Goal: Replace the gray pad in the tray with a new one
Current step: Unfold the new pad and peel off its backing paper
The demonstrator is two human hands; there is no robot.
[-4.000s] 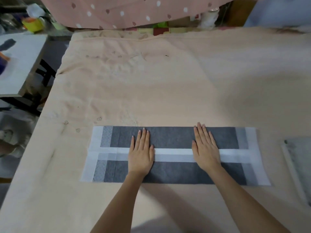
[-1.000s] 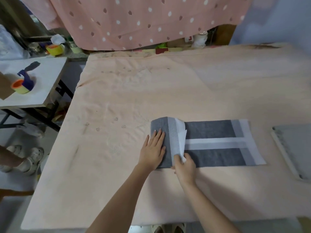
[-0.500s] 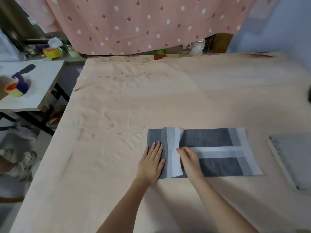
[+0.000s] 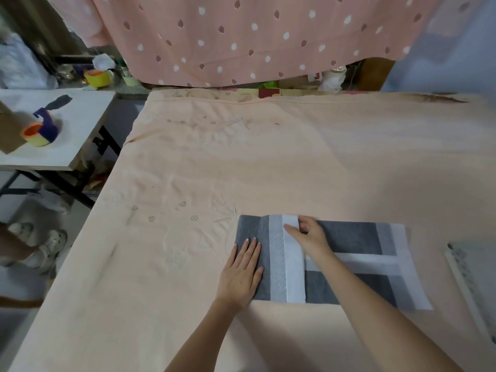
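A gray pad (image 4: 349,234) with white edges lies folded on the peach-covered table (image 4: 268,162). Its left end is folded over to the right, showing a white strip. My left hand (image 4: 243,272) lies flat on the folded left part, fingers straight. My right hand (image 4: 308,234) presses on the far end of the white folded edge, fingers fairly straight. The tray (image 4: 472,280) shows only partly at the right edge of the view.
A white side table (image 4: 80,124) stands to the left with a yellow and purple tape dispenser (image 4: 40,131) on it. A pink dotted cloth (image 4: 241,36) hangs behind the table. A person's sandalled feet (image 4: 40,242) stand at the left.
The pad's left end has been folded over to the right since four seconds ago. In the last half second my right hand slid along the white edge toward the far side.
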